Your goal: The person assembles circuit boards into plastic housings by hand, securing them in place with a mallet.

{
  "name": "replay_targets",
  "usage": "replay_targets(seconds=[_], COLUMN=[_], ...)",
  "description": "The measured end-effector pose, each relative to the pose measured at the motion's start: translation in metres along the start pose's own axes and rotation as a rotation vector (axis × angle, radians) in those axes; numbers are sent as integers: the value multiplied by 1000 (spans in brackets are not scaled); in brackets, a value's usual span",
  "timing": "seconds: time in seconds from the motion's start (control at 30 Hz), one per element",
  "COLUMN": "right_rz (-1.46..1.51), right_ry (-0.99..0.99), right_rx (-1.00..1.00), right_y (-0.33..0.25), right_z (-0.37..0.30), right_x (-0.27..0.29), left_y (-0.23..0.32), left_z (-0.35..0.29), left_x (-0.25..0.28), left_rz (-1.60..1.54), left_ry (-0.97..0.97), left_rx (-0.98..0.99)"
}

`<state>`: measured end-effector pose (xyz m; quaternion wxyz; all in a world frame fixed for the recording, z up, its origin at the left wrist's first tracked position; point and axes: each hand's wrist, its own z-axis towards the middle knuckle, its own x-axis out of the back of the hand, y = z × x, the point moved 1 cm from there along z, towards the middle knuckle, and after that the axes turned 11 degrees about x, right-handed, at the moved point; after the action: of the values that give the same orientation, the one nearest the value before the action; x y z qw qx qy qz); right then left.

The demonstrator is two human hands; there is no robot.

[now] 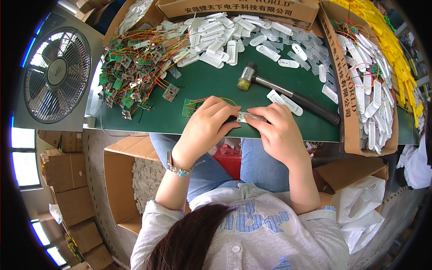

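Observation:
Both my hands meet near the front edge of the green tabletop (pixel 211 81). Between the fingertips of my left hand (pixel 204 123) and my right hand (pixel 278 130) is a small metal-coloured plate (pixel 243 117), pinched from both sides. A green circuit board (pixel 189 108) with red and yellow wires lies just beyond my left hand; the wires run toward the plate, partly behind my fingers. Beyond my right hand rest white plastic shells (pixel 290 104). A mallet (pixel 288 94) with a black grip lies farther off, its head (pixel 245 78) toward the middle.
Wired circuit boards (pixel 130 72) are heaped at left, white shells (pixel 220 33) and clear plastic pieces (pixel 310 47) at the back. A carton (pixel 355 90) of wired shells stands right, beside yellow pieces (pixel 398 58). A fan (pixel 56 74) is at left; an open carton (pixel 121 184) sits below.

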<state>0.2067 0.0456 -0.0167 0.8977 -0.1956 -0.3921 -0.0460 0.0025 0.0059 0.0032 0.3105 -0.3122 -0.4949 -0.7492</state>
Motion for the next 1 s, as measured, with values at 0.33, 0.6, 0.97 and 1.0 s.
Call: replay_targets(seconds=[0.33, 0.6, 0.97, 1.0], right_rz=[5, 8, -2, -3], right_ry=[-9, -25, -39, -43], right_rx=[-6, -19, -16, -19], right_y=[-1, -2, -1, -1], right_z=[1, 2, 1, 1], right_x=[0, 0, 1, 1], left_y=[-2, -6, -5, -4], left_z=[-2, -6, -4, -3], left_x=[-1, -4, -4, -4], left_rz=[-41, -89, -40, -23], left_ry=[28, 46, 14, 9], left_rx=[36, 38, 18, 11])
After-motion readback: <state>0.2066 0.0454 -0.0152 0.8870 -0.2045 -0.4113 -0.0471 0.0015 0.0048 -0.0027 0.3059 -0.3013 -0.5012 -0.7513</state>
